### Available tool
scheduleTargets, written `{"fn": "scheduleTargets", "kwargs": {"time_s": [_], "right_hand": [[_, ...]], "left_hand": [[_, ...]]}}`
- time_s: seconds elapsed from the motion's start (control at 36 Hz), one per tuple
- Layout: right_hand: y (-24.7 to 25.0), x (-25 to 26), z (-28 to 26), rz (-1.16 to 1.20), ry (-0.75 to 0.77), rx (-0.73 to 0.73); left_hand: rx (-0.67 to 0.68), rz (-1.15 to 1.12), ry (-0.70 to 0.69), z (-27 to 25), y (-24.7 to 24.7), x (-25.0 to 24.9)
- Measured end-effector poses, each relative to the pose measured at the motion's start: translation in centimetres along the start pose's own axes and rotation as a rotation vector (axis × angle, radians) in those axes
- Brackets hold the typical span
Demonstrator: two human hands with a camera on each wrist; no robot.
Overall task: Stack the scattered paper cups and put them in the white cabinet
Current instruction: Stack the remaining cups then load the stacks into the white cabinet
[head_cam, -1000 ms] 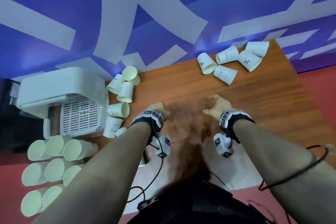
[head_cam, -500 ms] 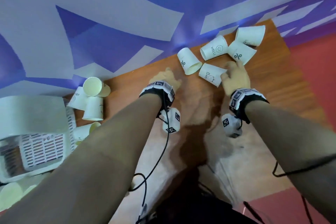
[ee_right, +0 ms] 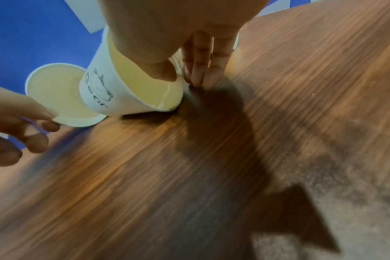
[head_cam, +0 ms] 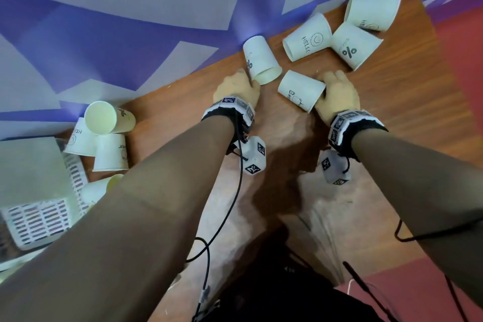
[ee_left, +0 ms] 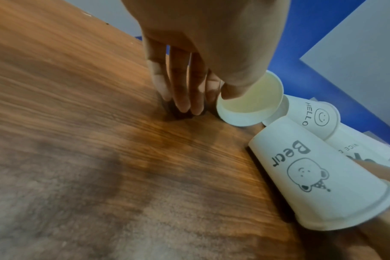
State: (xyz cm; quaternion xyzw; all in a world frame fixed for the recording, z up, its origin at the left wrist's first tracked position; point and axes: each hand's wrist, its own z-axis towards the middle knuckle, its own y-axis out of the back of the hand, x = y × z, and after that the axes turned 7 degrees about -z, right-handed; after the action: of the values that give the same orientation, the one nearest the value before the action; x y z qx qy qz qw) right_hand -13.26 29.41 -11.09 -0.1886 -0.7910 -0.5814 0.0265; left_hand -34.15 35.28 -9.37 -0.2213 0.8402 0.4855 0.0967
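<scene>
Several white paper cups lie on their sides at the far right of the wooden table. My left hand pinches the rim of a "%" cup; in the left wrist view its thumb sits inside the cup's mouth with the fingers outside, tips on the table. My right hand grips the "Bear" cup at its rim, thumb inside the mouth, fingers outside. Both cups rest on the table. The white cabinet stands at the left edge.
Behind the held cups lie a "HELLO" cup, a second "%" cup and one more cup. Another cluster of cups sits by the cabinet. A blue and white wall borders the table's far edge.
Both hands have reached forward from the table's middle to the far right cluster. The left hand took hold of the "%" cup, the right hand the "Bear" cup. My view swung right.
</scene>
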Motion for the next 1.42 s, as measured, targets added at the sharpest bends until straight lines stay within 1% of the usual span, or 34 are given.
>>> {"fn": "scheduleTargets", "kwargs": {"time_s": [0.17, 0.31, 0.42, 0.53, 0.69, 0.81, 0.94, 1.0, 1.06, 1.08, 1.14, 1.22, 1.28, 1.42], "right_hand": [[0.1, 0.3, -0.3, 0.027, -0.025, -0.01], [0.6, 0.2, -1.5, 0.086, -0.065, -0.016], [1.4, 0.7, -3.5, 0.117, -0.08, -0.034], [3.3, 1.7, -5.6, 0.071, -0.033, -0.05], [6.1, 4.1, -8.9, 0.023, 0.028, -0.064], [6.7, 6.3, -11.2, 0.044, 0.084, -0.056], [5.9, 9.6, -14.8, 0.043, 0.172, -0.037], [5.4, 11.2, -16.4, 0.007, 0.221, -0.049], [4.9, 12.9, -18.0, -0.052, 0.27, -0.059], [4.7, 13.7, -18.8, -0.077, 0.296, -0.066], [4.5, 15.5, -20.3, -0.112, 0.341, -0.074], [4.2, 18.4, -22.4, -0.122, 0.39, -0.06], [4.0, 20.5, -23.7, -0.121, 0.419, -0.058], [3.0, 26.0, -27.5, -0.113, 0.452, -0.106]], "left_hand": [[-0.024, -0.001, 0.002, -0.4, 0.2, 0.1], [-0.026, -0.016, 0.053, -2.2, 1.1, 1.1], [-0.002, -0.005, 0.099, -4.6, 2.7, 3.0], [0.008, 0.04, 0.098, -7.7, 4.9, 4.6], [-0.052, 0.106, 0.08, -12.7, 8.9, 6.0], [-0.088, 0.099, 0.068, -16.6, 10.2, 7.1], [-0.14, 0.114, 0.109, -21.3, 10.4, 9.9], [-0.177, 0.111, 0.128, -22.9, 10.3, 11.7], [-0.187, 0.1, 0.168, -24.3, 10.5, 13.8], [-0.195, 0.074, 0.189, -24.9, 10.7, 14.9], [-0.216, 0.019, 0.188, -26.5, 11.4, 16.9], [-0.235, 0.022, 0.209, -28.9, 12.7, 19.7], [-0.223, 0.022, 0.228, -30.2, 13.7, 21.5], [-0.233, -0.004, 0.223, -33.7, 16.2, 26.9]]}}
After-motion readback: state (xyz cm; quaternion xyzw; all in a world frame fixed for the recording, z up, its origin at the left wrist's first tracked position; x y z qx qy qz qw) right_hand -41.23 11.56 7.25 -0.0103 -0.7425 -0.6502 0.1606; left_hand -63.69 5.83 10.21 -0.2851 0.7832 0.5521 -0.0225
